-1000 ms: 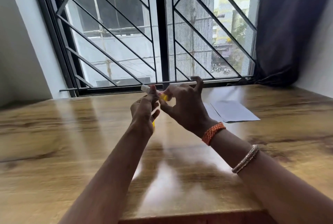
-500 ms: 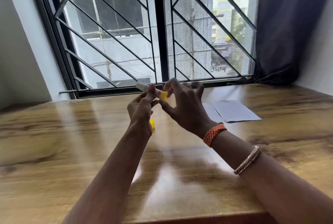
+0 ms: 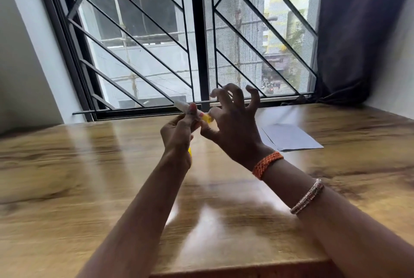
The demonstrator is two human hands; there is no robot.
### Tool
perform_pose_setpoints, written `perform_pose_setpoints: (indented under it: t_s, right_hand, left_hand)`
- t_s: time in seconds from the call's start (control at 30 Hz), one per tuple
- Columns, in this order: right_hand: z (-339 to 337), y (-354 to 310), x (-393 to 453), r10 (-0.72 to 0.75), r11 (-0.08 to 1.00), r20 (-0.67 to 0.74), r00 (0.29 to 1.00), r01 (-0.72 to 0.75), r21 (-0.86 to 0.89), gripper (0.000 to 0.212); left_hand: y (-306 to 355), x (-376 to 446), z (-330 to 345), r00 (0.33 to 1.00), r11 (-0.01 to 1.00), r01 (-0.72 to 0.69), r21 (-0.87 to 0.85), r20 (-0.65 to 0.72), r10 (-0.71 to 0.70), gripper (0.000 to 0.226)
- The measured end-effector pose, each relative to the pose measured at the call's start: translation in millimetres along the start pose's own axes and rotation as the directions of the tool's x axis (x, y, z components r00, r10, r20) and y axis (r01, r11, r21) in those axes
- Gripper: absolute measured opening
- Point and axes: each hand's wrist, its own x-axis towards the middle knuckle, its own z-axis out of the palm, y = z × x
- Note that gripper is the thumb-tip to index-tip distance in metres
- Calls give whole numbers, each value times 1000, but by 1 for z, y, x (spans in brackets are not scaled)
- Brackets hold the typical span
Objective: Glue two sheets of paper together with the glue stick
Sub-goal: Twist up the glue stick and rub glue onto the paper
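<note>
My left hand (image 3: pixel 179 136) holds a glue stick (image 3: pixel 190 109) in the air above the wooden table (image 3: pixel 67 177). Its white tube points up and to the left, and its yellow end (image 3: pixel 206 118) points right. A small yellow piece (image 3: pixel 190 152) shows under my left palm. My right hand (image 3: pixel 235 130) pinches the yellow end between thumb and forefinger, with the other fingers raised and spread. Two pale sheets of paper (image 3: pixel 289 136) lie overlapping on the table behind my right hand, apart from both hands.
A barred window (image 3: pixel 197 42) runs along the table's far edge. A dark curtain (image 3: pixel 358 31) hangs at the right, and a white wall stands at the left. The table's front edge (image 3: pixel 224 274) is close to me.
My right hand's fingers have lifted and spread while its thumb and forefinger stay on the yellow end. My left hand keeps its hold on the tube. The papers have not moved.
</note>
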Motion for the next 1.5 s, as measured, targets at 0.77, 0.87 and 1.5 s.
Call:
perform_pose_setpoints:
  t_s: [0.77,0.87,1.5]
  right_hand:
    - [-2,4,0,143,989,32,989,-143,21,21]
    - [-5,3,0,134,987,7,991,-134,88,25]
    - [6,3,-2,131,956,79,988,-147,255,24]
  left_hand:
    - [-4,0,1,993,999,-19,44,114,14,14]
    - [-4,0,0,994,999,-44,29,105,40,15]
    - [-5,6,-1,997,1000,-7,-5,73,8,13]
